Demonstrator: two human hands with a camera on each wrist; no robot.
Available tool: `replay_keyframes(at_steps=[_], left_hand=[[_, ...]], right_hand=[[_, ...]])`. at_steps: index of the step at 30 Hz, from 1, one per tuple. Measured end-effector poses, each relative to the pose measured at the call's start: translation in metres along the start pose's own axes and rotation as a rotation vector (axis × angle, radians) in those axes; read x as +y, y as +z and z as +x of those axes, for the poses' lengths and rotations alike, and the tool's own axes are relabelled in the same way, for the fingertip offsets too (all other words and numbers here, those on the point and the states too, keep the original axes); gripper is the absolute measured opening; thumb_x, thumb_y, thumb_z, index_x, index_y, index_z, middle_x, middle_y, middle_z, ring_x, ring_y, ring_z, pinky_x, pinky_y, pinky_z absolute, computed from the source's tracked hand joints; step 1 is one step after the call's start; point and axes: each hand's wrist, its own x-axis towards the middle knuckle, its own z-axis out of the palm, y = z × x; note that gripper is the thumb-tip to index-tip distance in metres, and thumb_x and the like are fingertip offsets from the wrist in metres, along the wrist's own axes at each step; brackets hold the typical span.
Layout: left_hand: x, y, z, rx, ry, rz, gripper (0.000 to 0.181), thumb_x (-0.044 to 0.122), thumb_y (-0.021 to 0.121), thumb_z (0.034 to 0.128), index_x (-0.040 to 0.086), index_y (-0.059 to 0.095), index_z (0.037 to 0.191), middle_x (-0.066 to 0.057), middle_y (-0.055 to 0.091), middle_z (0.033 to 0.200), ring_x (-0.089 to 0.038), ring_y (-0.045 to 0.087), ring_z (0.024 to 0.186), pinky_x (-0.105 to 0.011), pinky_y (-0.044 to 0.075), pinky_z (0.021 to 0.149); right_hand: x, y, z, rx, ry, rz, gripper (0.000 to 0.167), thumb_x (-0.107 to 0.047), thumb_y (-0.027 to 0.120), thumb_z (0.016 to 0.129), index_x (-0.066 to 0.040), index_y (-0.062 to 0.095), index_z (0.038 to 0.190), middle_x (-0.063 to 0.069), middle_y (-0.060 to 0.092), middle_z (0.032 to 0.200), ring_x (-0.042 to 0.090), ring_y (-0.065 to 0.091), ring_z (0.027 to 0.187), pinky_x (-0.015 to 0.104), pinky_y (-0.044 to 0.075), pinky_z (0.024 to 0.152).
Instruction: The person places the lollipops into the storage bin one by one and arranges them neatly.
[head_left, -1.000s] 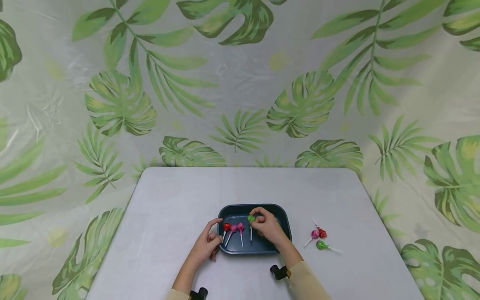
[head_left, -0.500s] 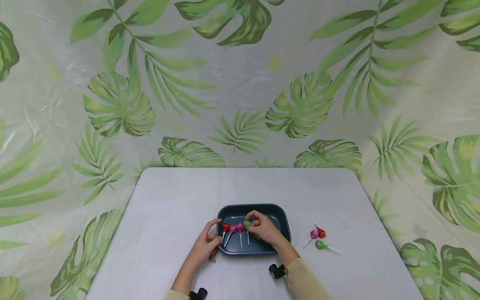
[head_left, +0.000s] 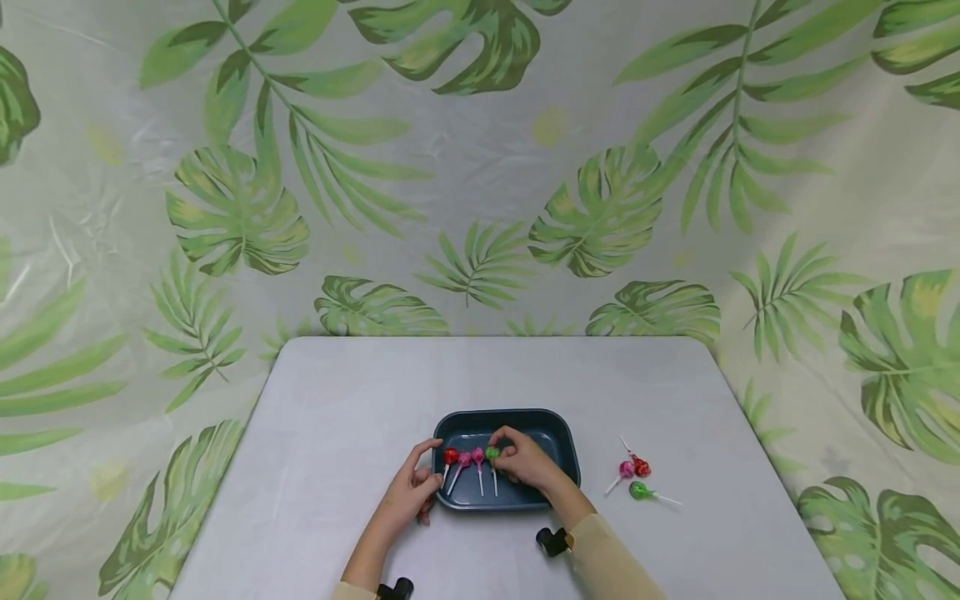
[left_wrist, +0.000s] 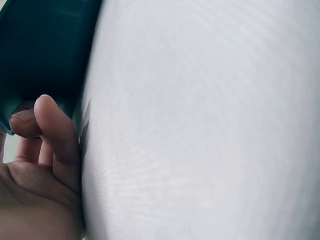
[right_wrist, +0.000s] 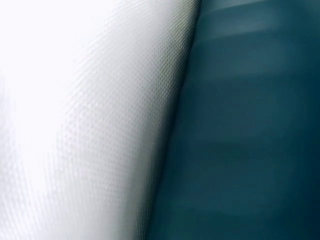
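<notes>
A dark blue tray [head_left: 510,507] stands on the table. Inside it, from left to right, lie a red lollipop [head_left: 450,456], two pink lollipops [head_left: 478,455] and a green lollipop [head_left: 492,453], heads away from me and sticks toward me. My right hand [head_left: 531,462] reaches over the tray and pinches the green one by its head. At the tray's left rim, my left hand [head_left: 408,493] holds the edge; its curled fingers [left_wrist: 55,122] show against the tray wall [left_wrist: 45,45] in the left wrist view. The right wrist view has only the tray side [right_wrist: 240,125] and white tabletop, no fingers.
Right of the tray, a pink lollipop [head_left: 626,470], a red lollipop [head_left: 642,467] and another green lollipop [head_left: 640,490] lie loose on the white table [head_left: 360,392]. Behind the table hangs a leaf-patterned curtain [head_left: 480,167].
My right hand has brought the green lollipop left and slightly toward me, beside the nearest pink one. The left hand keeps its place at the tray rim.
</notes>
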Motion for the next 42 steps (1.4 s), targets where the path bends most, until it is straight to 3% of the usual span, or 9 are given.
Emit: replay_keyframes(at_steps=[17,28,42], left_hand=[[-0.001,0.000,0.000,0.009,0.000,-0.014,0.061,0.014,0.065,0.1012,0.034,0.046,0.155,-0.001,0.050,0.068,-0.016,0.047,0.047,-0.027,0.049,0.043],[0.000,0.001,0.001,0.004,-0.009,-0.014,0.061,0.014,0.065,0.1013,0.032,0.045,0.156,-0.001,0.051,0.069,-0.017,0.048,0.048,-0.027,0.050,0.044],[0.001,0.001,0.000,0.009,-0.015,-0.004,0.061,0.014,0.065,0.1016,0.033,0.045,0.156,-0.002,0.050,0.068,-0.017,0.048,0.047,-0.027,0.050,0.044]], right_hand=[[0.002,-0.001,0.001,-0.026,0.026,-0.029,0.028,0.001,0.068,0.095,-0.003,0.060,0.121,-0.003,0.055,0.068,0.009,0.043,0.049,0.022,0.037,0.049],[0.000,-0.001,0.000,-0.015,0.050,0.009,0.030,-0.005,0.070,0.095,-0.006,0.060,0.123,-0.003,0.057,0.069,0.009,0.042,0.049,0.021,0.036,0.049],[-0.026,-0.021,-0.009,0.053,-0.049,0.011,0.032,-0.013,0.070,0.099,-0.007,0.060,0.129,-0.002,0.057,0.071,0.010,0.042,0.050,0.022,0.035,0.049]])
